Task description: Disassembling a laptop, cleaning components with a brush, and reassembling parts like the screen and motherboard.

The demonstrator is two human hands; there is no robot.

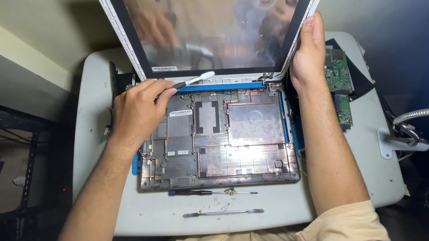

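Head view: left hand (137, 109) fingers pinch a white-tipped brush (196, 79) angled up-right toward the hinge, while the right hand (309, 53) grips the lid's (207, 28) right edge.

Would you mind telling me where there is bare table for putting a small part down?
Bare table lies left of the open laptop base, and right of it, before the lamp base. The front edge is crowded by a screwdriver and a metal pry tool.

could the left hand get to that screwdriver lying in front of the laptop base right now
Probably yes. The screwdriver lies bare on the table just past the laptop base, with nothing over it, close below the left hand. But that hand already grips a small brush, so it would need freeing first.
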